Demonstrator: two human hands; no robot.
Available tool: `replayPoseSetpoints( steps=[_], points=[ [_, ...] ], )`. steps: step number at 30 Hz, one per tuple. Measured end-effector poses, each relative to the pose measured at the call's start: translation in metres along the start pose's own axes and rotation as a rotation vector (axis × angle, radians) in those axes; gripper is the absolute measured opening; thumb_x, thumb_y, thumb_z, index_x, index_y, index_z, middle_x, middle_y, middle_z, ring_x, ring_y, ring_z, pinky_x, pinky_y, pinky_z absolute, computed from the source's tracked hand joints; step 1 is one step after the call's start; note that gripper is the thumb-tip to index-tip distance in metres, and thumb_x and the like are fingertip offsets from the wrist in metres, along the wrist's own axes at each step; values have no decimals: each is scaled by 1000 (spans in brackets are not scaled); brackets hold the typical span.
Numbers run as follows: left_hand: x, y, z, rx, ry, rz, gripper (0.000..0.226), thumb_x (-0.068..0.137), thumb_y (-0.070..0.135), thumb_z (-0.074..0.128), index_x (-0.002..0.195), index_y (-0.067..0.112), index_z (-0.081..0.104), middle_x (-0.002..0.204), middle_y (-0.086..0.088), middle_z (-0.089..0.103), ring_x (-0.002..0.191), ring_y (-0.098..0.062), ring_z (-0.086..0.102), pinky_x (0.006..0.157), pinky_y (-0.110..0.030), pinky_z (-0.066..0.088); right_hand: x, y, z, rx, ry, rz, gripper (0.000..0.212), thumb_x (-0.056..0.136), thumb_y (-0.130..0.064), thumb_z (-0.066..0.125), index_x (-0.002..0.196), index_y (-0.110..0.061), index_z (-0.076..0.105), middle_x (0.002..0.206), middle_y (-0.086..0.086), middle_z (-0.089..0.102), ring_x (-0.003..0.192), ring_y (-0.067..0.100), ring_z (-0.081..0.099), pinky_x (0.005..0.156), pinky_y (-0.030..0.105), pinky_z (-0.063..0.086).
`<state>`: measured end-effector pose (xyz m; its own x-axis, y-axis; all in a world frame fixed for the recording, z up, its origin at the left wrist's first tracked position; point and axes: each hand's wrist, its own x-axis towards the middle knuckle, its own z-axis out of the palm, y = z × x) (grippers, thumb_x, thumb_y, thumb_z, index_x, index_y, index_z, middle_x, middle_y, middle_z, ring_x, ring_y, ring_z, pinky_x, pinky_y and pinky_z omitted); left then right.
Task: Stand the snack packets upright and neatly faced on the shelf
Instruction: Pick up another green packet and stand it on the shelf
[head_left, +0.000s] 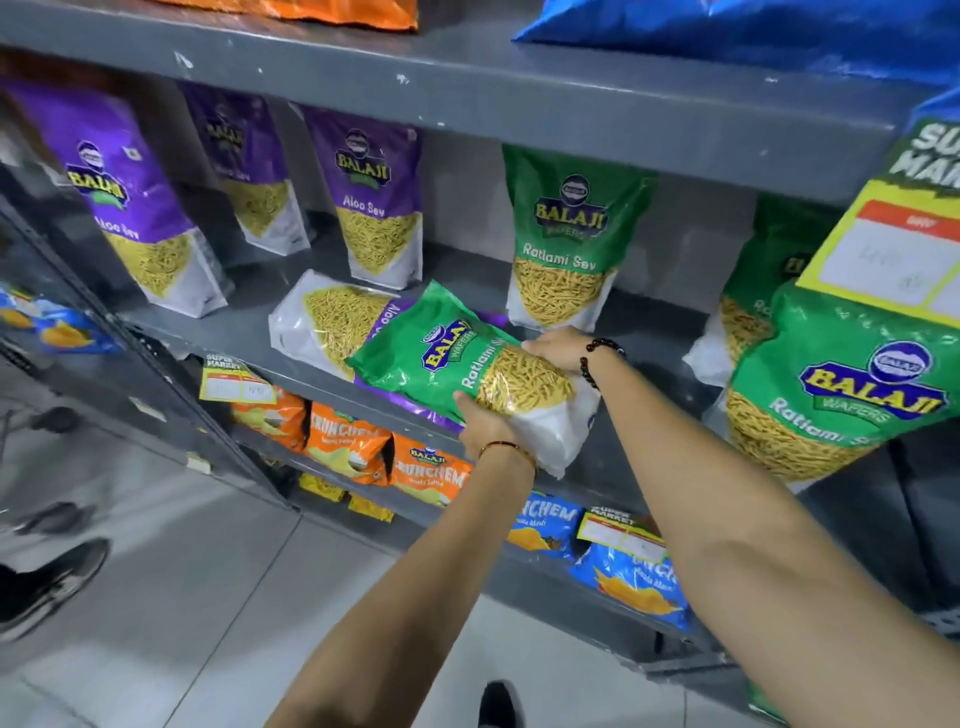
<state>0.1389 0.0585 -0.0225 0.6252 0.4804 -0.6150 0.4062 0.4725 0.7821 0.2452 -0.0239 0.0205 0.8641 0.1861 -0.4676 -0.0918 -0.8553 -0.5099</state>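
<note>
A green Ratlami Sev packet (447, 358) is tilted on its side over the front of the grey shelf (249, 332). My left hand (483, 423) grips it from below near its white bottom end. My right hand (558, 351) holds its upper edge. Under it a purple Aloo Sev packet (332, 322) lies flat on the shelf. Three purple Aloo Sev packets stand upright at the left: (130, 208), (249, 171), (376, 202). A green Ratlami Sev packet (563, 239) stands upright behind my hands. More green packets (841, 384) stand at the right.
The shelf above (467, 88) hangs low over the packets. Orange packets (348, 441) and blue packets (628, 571) fill the shelves below. Yellow price tags (236, 382) hang on the shelf edges. A person's shoe (47, 582) stands on the tiled floor at the left.
</note>
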Motion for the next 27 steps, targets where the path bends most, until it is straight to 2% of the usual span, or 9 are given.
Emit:
replayPoseSetpoints(
  steps=[4,6,8,14,17,21,22,25,27],
  points=[
    [-13,11,-8,-348,-104,-158,72,88,59,39,135,6,43,142,-9,47,126,-30,48,109,-44,35,20,35,1,140,-14,46,95,54,-73,62,125,-11,53,126,9,60,107,27,61,96,40,50],
    [-9,8,-16,-391,-180,-228,80,80,66,46,138,12,41,141,-6,46,128,-30,46,109,-49,30,24,58,5,351,-3,76,108,28,-72,78,116,-11,60,120,7,65,103,27,64,95,43,50],
    [-2,6,-26,-353,-247,-225,86,72,71,53,135,13,47,129,-7,56,118,-29,55,103,-50,39,-3,59,9,567,3,76,106,19,-63,85,108,-8,67,116,9,69,107,26,64,100,42,47],
    [-6,24,-70,-260,-557,-115,66,83,62,47,126,12,57,126,-15,63,114,-34,60,103,-53,43,-96,29,44,1089,48,-63,65,56,-39,82,110,-6,65,121,13,65,115,25,59,106,41,41],
    [-8,49,-97,-152,-697,-77,61,86,59,45,126,14,57,123,-14,63,108,-31,62,99,-48,46,-125,10,62,1283,65,-125,32,82,-20,64,110,-3,62,100,7,73,94,18,69,95,33,51],
    [-14,82,-132,-47,-837,-35,42,91,49,43,109,18,66,101,-2,73,80,-20,72,72,-36,54,-158,-9,78,1371,114,-209,21,71,-16,71,91,-10,68,79,1,77,74,12,72,79,25,57],
    [-17,88,-140,-28,-870,-17,38,91,48,44,101,20,68,94,-2,76,75,-18,73,69,-34,55,-167,-15,80,1365,136,-231,8,76,-12,66,84,-12,68,74,0,77,68,10,72,70,21,58],
    [-25,102,-160,33,-954,11,34,92,46,45,90,23,70,80,0,78,75,-16,74,67,-32,55,-195,-29,81,1337,187,-261,18,88,0,50,84,-13,62,71,0,73,57,6,70,56,18,56],
    [-31,109,-169,50,-1022,4,36,91,45,46,84,23,73,81,-1,78,77,-17,74,71,-34,55,-213,-39,77,1317,198,-329,13,69,-5,74,75,-15,69,70,2,73,54,5,69,54,17,56]
  ],
)
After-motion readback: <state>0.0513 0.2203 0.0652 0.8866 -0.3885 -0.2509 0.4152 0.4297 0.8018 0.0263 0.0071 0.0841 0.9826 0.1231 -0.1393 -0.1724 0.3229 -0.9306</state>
